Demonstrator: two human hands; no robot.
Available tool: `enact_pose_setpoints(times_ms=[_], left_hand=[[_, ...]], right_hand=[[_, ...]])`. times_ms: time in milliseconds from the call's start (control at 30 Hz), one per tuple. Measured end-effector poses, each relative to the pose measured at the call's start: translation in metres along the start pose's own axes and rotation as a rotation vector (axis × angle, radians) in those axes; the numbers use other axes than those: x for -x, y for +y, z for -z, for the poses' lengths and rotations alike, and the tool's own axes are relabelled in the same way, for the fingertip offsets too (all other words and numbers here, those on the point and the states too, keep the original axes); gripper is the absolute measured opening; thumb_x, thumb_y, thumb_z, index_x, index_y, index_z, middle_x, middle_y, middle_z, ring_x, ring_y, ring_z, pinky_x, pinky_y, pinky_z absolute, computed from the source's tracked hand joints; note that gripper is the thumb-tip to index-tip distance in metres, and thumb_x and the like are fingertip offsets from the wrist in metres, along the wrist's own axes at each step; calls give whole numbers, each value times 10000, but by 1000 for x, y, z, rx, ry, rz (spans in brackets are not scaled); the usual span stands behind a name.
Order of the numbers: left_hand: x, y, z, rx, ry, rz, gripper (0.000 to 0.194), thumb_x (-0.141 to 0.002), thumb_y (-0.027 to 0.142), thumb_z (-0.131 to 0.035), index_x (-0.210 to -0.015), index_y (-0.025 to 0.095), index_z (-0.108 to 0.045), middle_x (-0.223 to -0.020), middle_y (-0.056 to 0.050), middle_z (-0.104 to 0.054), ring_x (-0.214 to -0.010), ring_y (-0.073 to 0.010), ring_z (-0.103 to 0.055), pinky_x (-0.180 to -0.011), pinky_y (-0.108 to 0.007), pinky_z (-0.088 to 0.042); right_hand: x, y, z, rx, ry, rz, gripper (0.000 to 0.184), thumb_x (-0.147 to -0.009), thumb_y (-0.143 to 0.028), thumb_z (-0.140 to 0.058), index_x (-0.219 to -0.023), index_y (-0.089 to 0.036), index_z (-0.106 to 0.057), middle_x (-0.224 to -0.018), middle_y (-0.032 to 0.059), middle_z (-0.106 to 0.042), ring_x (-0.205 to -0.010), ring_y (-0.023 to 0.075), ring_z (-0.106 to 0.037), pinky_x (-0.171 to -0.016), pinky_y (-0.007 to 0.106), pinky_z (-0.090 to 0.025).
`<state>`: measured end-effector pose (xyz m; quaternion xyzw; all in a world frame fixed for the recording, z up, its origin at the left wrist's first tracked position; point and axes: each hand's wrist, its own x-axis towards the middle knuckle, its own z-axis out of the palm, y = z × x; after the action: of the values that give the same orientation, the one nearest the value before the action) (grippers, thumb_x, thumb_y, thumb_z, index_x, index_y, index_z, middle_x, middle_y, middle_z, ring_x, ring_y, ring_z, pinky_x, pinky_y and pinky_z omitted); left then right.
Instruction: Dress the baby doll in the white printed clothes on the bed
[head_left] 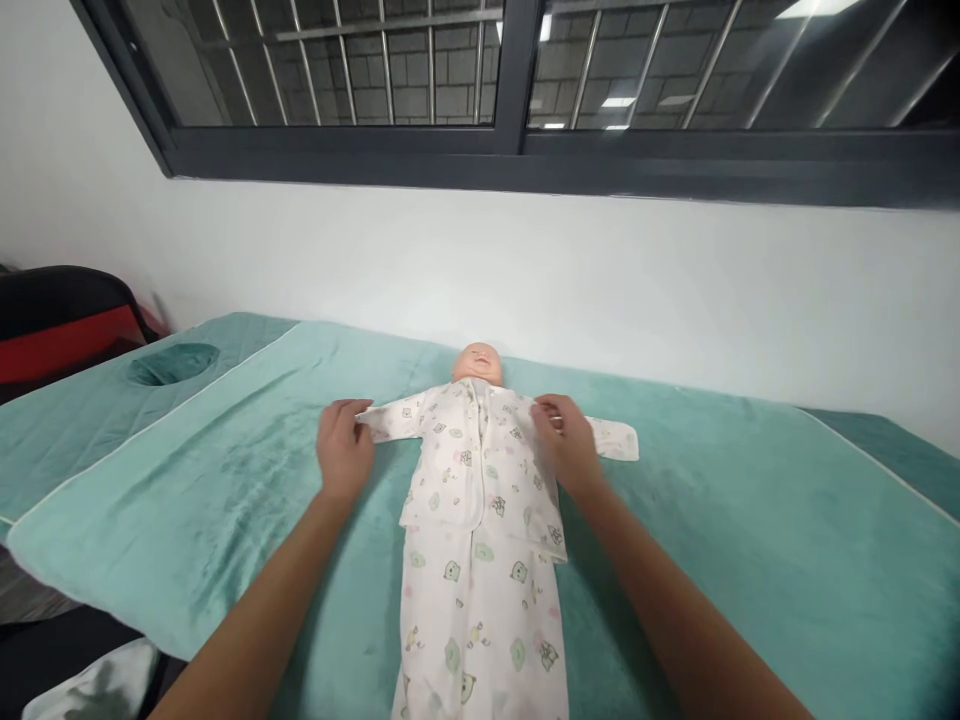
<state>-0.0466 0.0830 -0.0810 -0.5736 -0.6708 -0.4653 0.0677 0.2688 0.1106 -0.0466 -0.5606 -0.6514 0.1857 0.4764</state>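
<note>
A baby doll (pixel 478 364) lies on its back, head toward the wall, dressed in a white printed baby shirt (pixel 450 460) and matching pants (pixel 480 630). Both sleeves stretch out sideways. At the end of the left-hand sleeve, my left hand (pixel 346 450) is closed with the cuff between thumb and fingers. My right hand (pixel 566 440) has its fingers curled on the shirt near the other shoulder, partly covering that sleeve. The far sleeve end (pixel 616 440) lies flat beyond it. The doll's own hands do not show.
A green plush cover (pixel 720 520) lies under the doll, over a padded bed with a hole (pixel 176 364) at the left. A white wall and a barred window (pixel 517 90) stand behind. A black and red object (pixel 71 330) is at the far left, and a pale cloth (pixel 97 685) at lower left.
</note>
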Motion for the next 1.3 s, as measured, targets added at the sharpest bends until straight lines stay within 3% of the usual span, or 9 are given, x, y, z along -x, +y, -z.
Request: enact_pose_setpoints(times_ms=[67, 167, 300, 433, 567, 633, 933, 1100, 1300], left_hand=[[-8, 30, -13, 196, -42, -2, 356, -792, 106, -416, -1066, 177, -634, -1063, -77, -626, -1051, -216, -573, -942, -345, -461], [-27, 74, -35, 419, -275, 15, 288, -860, 218, -455, -1060, 204, -662, -1010, -43, -659, -965, -196, -604, -847, -316, -481], [-48, 103, -57, 481, -545, -1, 241, -876, 329, -509, -926, 220, -718, -925, -33, -659, -889, -190, -602, -850, -320, -464], [-55, 99, -64, 528, -642, 23, 248, -870, 383, -529, -938, 234, -715, -914, -25, -644, -819, -178, -590, -768, -304, -461], [-60, 95, -63, 549, -694, 26, 205, -837, 392, -566, -859, 220, -675, -913, -17, -662, -779, -170, -569, -700, -290, -441], [-63, 99, -61, 549, -721, 41, 187, -826, 377, -566, -800, 212, -651, -863, -8, -660, -741, -161, -556, -667, -282, -423], [-55, 119, -60, 846, -612, 405, 168, -777, 328, -627, -809, 169, -669, -743, -15, -664, -632, -129, -557, -596, -253, -416], [-53, 104, -62, 1016, -675, 436, 210, -760, 350, -685, -877, 179, -720, -971, -57, -735, -881, -190, -649, -786, -298, -486], [-55, 97, -63, 1058, -698, 473, 241, -738, 334, -721, -918, 173, -720, -931, -51, -731, -841, -176, -655, -750, -281, -495]], right_hand=[[-11, -32, -22, 102, -149, 9, 337, -904, -506, -446, -942, -206, -593, -964, 76, -640, -837, 204, -600, -722, 322, -456], [-31, -64, -39, 396, -334, -82, 336, -867, -538, -496, -823, -207, -535, -854, 95, -624, -737, 232, -579, -629, 330, -405], [-42, -71, -44, 569, -384, -95, 248, -883, -373, -476, -685, -231, -424, -657, 54, -536, -615, 210, -509, -571, 311, -325], [-47, -55, -46, 392, -289, -98, 255, -836, -260, -486, -603, -223, -389, -594, 4, -473, -555, 154, -404, -552, 293, -284], [-54, -46, -53, -104, -146, -198, 253, -835, -383, -519, -653, -208, -535, -640, -23, -532, -620, 144, -446, -585, 271, -345], [-54, -48, -58, -212, -101, -217, 245, -821, -418, -549, -719, -203, -606, -689, -18, -583, -659, 150, -483, -617, 268, -373], [-46, -50, -62, -329, -110, -265, 238, -771, -420, -632, -821, -191, -670, -778, -4, -659, -713, 162, -554, -655, 258, -424], [-47, -45, -61, -288, -234, -183, 252, -787, -418, -638, -886, -187, -661, -769, -13, -620, -718, 150, -529, -679, 260, -414], [-46, -46, -61, -156, -277, -148, 248, -789, -414, -632, -912, -200, -627, -695, -38, -527, -651, 131, -460, -630, 258, -382]])
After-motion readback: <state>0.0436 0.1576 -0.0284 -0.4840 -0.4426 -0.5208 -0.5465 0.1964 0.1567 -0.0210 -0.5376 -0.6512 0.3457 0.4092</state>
